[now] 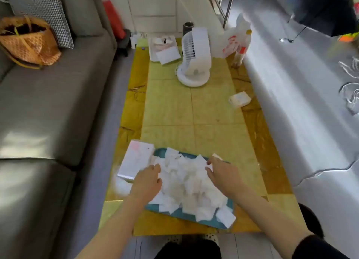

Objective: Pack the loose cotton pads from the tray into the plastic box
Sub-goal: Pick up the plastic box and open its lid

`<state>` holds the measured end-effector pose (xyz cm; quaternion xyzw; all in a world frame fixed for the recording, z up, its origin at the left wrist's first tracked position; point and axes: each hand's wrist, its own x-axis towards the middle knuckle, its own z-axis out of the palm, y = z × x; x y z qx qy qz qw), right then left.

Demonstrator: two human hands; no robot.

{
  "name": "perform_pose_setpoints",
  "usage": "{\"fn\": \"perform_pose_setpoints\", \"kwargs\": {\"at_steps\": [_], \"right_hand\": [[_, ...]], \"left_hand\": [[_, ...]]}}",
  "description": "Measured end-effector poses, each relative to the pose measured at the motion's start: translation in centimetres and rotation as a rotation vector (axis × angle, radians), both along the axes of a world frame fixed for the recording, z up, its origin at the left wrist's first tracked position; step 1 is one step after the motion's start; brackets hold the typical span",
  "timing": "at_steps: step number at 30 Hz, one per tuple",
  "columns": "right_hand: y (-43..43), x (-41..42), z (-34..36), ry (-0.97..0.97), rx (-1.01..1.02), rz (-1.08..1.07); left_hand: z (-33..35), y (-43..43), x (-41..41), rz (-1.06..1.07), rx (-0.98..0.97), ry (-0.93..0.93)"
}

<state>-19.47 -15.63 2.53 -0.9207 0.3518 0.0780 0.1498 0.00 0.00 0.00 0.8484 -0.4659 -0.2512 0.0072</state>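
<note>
A heap of loose white square cotton pads (pixel 186 183) fills a teal tray (pixel 184 215) at the near end of the yellow table; a few pads hang over its front right corner. A pale plastic box (pixel 136 162) lies just left of the tray, touching its far left corner. My left hand (pixel 146 183) rests palm down on the left side of the heap, fingers loosely bent. My right hand (pixel 221 176) lies on the right side of the heap, fingers spread toward the pads. Whether either hand holds a pad is hidden.
A white desk fan (pixel 194 59) stands in the middle far part of the table (pixel 194 111). Behind it lie a white tray with packets (pixel 165 49) and a plastic bag (pixel 233 43). A small white packet (pixel 239 99) sits near the right edge. A grey sofa (pixel 48 103) runs along the left.
</note>
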Motion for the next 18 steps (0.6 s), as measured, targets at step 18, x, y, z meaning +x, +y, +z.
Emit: {"fn": "perform_pose_setpoints", "kwargs": {"at_steps": [18], "right_hand": [[-3.7,3.3,-20.8,-0.184,-0.165,0.240]], "left_hand": [[-18.9,-7.1,-1.9,0.055,-0.356,0.104]]}}
